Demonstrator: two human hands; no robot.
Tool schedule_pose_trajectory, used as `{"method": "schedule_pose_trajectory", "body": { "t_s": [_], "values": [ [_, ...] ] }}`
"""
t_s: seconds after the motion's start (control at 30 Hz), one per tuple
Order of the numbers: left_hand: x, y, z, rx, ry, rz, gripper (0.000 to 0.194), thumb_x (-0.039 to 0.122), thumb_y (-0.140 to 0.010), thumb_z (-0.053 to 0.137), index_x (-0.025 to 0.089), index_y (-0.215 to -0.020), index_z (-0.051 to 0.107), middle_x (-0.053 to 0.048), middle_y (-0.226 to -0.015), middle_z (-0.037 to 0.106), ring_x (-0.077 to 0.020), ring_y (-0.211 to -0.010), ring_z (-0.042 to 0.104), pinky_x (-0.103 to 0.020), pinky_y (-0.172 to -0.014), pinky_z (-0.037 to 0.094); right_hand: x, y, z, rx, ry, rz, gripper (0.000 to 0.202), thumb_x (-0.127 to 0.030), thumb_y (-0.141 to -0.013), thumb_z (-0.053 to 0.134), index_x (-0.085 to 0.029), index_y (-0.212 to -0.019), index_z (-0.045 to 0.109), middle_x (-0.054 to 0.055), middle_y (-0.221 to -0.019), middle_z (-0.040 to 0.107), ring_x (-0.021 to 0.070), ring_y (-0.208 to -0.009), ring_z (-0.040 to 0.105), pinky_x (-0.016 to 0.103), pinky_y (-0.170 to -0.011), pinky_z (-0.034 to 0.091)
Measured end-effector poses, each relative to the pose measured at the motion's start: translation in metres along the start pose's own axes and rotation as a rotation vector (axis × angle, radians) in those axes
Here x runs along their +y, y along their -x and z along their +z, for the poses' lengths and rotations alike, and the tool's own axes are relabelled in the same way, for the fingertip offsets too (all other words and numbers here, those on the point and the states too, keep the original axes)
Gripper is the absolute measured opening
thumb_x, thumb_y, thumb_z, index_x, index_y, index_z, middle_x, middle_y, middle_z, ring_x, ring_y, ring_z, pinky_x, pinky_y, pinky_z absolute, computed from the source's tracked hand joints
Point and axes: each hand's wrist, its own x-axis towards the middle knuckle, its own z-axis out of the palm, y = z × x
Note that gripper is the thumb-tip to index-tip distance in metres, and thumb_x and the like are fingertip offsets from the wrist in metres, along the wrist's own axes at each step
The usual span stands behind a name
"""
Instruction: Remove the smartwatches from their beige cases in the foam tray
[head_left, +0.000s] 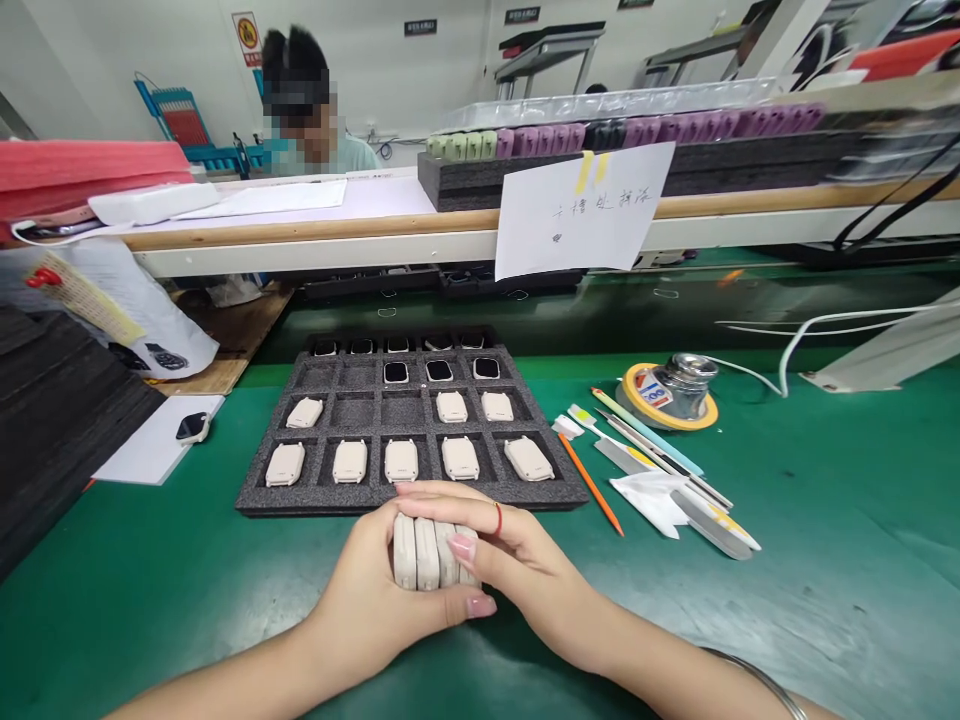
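Note:
Several cream watch cases (426,553) stand side by side in a row between my two hands, just in front of the tray. My left hand (375,590) wraps round their left side, its thumb along the bottom. From the right, my right hand (517,560) closes over the top, its thumb on the row's right end. Behind them lies a dark foam tray (356,409) with compartments. Cream cases (401,460) fill its front row, and the rows behind hold more cases, some showing black screens (439,371). Some compartments in its middle rows are bare.
To the right lie an orange stick (592,485), a teal pen (652,435), tweezers and white tools, near a metal-topped bottle (686,375) in a yellow-rimmed dish. A watch (193,428) rests on white paper at left, beside stacked black foam (60,420). A person sits beyond the shelf (435,240).

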Motion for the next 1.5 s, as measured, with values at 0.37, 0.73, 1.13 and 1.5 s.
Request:
{"method": "schedule_pose_trajectory", "body": {
  "t_s": [0.37,0.73,1.13,1.5],
  "values": [
    [-0.002,0.001,0.002,-0.04,0.021,-0.051,0.044,0.03,-0.057,0.089,0.017,-0.091,0.064,-0.001,-0.084,0.07,-0.0208,-0.082,0.065,-0.031,-0.074,0.055,0.004,0.002,0.011,0.184,-0.098,0.094,0.06,-0.064,-0.098,0.031,-0.028,-0.105,0.079,0.005,-0.125,0.07,0.0278,-0.123,0.059,0.048,-0.105,0.047],
    [-0.006,0.005,0.0,-0.015,-0.058,0.128,0.047,0.026,-0.06,0.09,0.023,-0.101,0.068,-0.004,-0.104,0.075,-0.0248,-0.101,0.068,-0.034,-0.091,0.052,0.005,-0.001,-0.002,0.211,-0.209,0.037,0.059,-0.065,-0.098,0.027,-0.026,-0.13,0.058,0.009,-0.123,0.07,0.0259,-0.116,0.064,0.047,-0.103,0.046],
    [-0.007,0.008,-0.003,-0.019,-0.206,0.337,0.033,0.022,-0.073,0.081,0.028,-0.104,0.07,0.0,-0.101,0.074,-0.0191,-0.092,0.069,-0.029,-0.086,0.053,0.004,0.003,0.0,-0.038,-0.273,0.294,0.081,-0.075,-0.08,0.057,-0.025,-0.143,0.041,0.012,-0.124,0.067,0.0293,-0.113,0.065,0.048,-0.099,0.051],
    [-0.024,0.006,-0.006,-0.134,-0.123,0.354,0.113,0.019,-0.065,0.086,0.044,-0.15,0.017,-0.008,-0.154,0.028,-0.0334,-0.141,0.033,-0.049,-0.113,0.033,0.005,0.006,0.007,0.136,0.199,-0.073,0.111,-0.019,-0.064,0.089,-0.034,-0.153,0.025,0.002,-0.111,0.072,0.0225,-0.102,0.07,0.036,-0.095,0.054]
  ]
}}
